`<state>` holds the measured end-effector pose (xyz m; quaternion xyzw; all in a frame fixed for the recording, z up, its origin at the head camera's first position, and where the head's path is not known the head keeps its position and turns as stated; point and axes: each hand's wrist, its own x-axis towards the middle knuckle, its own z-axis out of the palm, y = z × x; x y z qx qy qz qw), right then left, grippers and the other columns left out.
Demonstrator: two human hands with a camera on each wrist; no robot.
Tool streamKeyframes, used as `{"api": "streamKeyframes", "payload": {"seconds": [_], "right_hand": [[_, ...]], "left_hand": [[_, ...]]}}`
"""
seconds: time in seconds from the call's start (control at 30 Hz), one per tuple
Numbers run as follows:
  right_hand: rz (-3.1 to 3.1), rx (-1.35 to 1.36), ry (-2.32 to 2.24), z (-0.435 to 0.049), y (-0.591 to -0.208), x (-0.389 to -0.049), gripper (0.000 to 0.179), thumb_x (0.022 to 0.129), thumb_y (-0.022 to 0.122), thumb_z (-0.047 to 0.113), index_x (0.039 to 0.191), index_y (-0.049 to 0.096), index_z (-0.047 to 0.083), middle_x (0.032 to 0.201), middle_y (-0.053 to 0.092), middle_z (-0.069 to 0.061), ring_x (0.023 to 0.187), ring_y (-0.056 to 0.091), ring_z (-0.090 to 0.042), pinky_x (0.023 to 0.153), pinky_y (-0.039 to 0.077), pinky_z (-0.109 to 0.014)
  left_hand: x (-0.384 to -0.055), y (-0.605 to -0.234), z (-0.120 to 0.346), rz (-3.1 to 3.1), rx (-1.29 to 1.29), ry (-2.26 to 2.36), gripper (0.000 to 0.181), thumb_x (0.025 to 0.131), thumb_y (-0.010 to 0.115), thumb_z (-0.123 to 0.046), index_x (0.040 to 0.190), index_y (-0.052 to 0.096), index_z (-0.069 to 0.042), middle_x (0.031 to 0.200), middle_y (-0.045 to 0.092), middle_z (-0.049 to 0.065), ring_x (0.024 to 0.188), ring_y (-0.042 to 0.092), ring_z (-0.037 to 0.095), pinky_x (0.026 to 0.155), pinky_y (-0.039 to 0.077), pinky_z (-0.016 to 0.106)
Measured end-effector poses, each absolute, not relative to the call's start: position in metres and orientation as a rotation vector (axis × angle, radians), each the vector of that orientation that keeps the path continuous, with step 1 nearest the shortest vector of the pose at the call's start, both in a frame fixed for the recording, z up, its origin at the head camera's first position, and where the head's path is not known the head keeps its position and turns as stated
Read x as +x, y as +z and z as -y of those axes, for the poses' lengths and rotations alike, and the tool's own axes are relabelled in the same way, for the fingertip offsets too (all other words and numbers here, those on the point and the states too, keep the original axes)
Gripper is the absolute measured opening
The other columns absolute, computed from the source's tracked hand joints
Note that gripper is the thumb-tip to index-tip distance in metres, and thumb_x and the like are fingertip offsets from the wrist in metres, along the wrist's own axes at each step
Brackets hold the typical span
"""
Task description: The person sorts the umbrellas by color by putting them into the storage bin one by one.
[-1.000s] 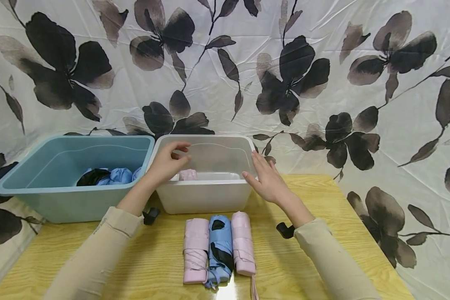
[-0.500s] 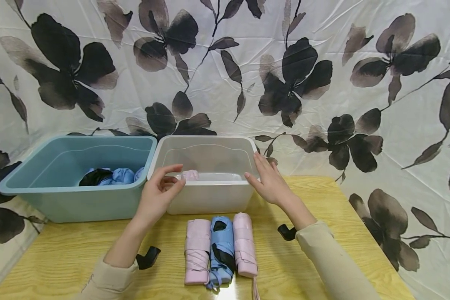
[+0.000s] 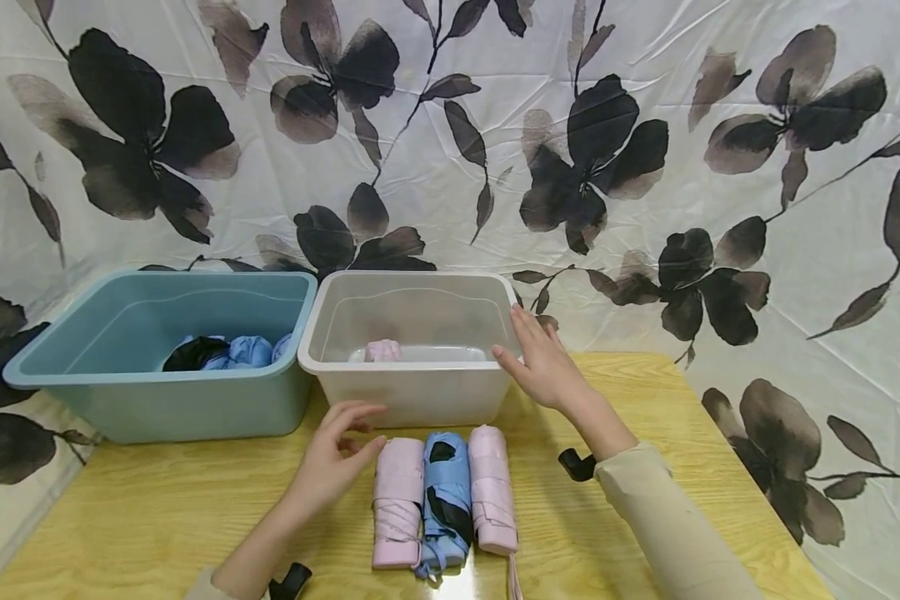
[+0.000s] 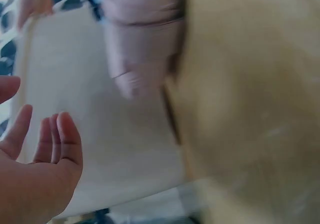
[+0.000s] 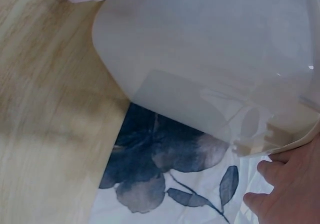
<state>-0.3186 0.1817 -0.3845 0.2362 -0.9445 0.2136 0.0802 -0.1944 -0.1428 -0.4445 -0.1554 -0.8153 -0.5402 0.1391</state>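
Note:
Three folded compact umbrellas lie side by side on the wooden table: a left pink umbrella (image 3: 397, 500), a blue umbrella (image 3: 447, 492) with black patches, and a right pink umbrella (image 3: 492, 492) with a trailing strap. My left hand (image 3: 337, 458) hovers just left of the left pink umbrella's far end, fingers loosely bent and holding nothing. In the left wrist view, that pink umbrella (image 4: 145, 39) appears blurred beyond the hand (image 4: 45, 169). My right hand (image 3: 543, 362) rests with extended fingers against the right rim of the white bin (image 3: 412, 392). A pink bundle (image 3: 383, 351) sits inside this bin.
Left of the white bin stands a teal bin (image 3: 165, 408) containing blue and black bundles (image 3: 247, 352). Behind both hangs a white floral cloth (image 3: 450, 167). The table (image 3: 637, 400) has its right edge slanting toward the front.
My left hand has come out from over the white bin, moving down and toward the left pink umbrella. My right hand stays at the bin's rim.

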Motion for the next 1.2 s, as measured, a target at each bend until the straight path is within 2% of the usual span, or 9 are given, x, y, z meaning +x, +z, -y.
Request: {"api": "streamKeyframes", "payload": {"seconds": [0.27, 0.5, 0.67, 0.87, 1.2], "right_hand": [[2.824, 0.708, 0.640, -0.181, -0.385, -0.319, 0.080, 0.110, 0.039, 0.051, 0.164, 0.015, -0.002, 0.173, 0.014, -0.016, 0.160, 0.012, -0.030, 0.127, 0.003, -0.057], [2.823, 0.711, 0.634, -0.182, -0.386, -0.320, 0.079, 0.110, 0.039, 0.051, 0.165, 0.015, -0.002, 0.173, 0.014, -0.016, 0.160, 0.012, -0.030, 0.127, 0.005, -0.057], [2.825, 0.712, 0.632, -0.182, -0.387, -0.320, 0.079, 0.110, 0.038, 0.051, 0.165, 0.014, -0.001, 0.173, 0.013, -0.015, 0.160, 0.011, -0.029, 0.127, 0.005, -0.056], [2.820, 0.707, 0.638, -0.182, -0.386, -0.318, 0.079, 0.110, 0.039, 0.050, 0.165, 0.015, -0.001, 0.173, 0.014, -0.016, 0.160, 0.012, -0.029, 0.127, 0.005, -0.057], [2.810, 0.709, 0.645, -0.180, -0.385, -0.317, 0.078, 0.110, 0.041, 0.048, 0.164, 0.016, -0.002, 0.172, 0.016, -0.017, 0.159, 0.014, -0.030, 0.126, 0.006, -0.058]], "left_hand": [[-0.193, -0.464, 0.145, 2.692, -0.309, -1.509, 0.046, 0.092, 0.078, -0.011, 0.136, 0.066, -0.010, 0.140, 0.056, 0.007, 0.120, 0.056, 0.030, 0.093, 0.052, 0.042], [-0.192, -0.472, 0.144, 2.897, -0.312, -1.481, 0.068, 0.087, 0.084, -0.033, 0.147, 0.059, -0.013, 0.148, 0.051, 0.007, 0.128, 0.052, 0.032, 0.108, 0.044, 0.058], [-0.195, -0.474, 0.139, 2.956, -0.388, -1.388, 0.086, 0.080, 0.089, -0.042, 0.153, 0.053, -0.016, 0.152, 0.048, 0.011, 0.139, 0.045, 0.039, 0.111, 0.039, 0.066], [-0.202, -0.476, 0.135, 2.999, -0.470, -1.287, 0.098, 0.071, 0.094, -0.044, 0.154, 0.051, -0.016, 0.150, 0.049, 0.014, 0.137, 0.045, 0.042, 0.109, 0.040, 0.067], [-0.207, -0.471, 0.129, 2.951, -0.448, -1.381, 0.094, 0.064, 0.100, -0.029, 0.145, 0.057, -0.009, 0.133, 0.054, 0.010, 0.120, 0.055, 0.030, 0.107, 0.043, 0.057]]}}
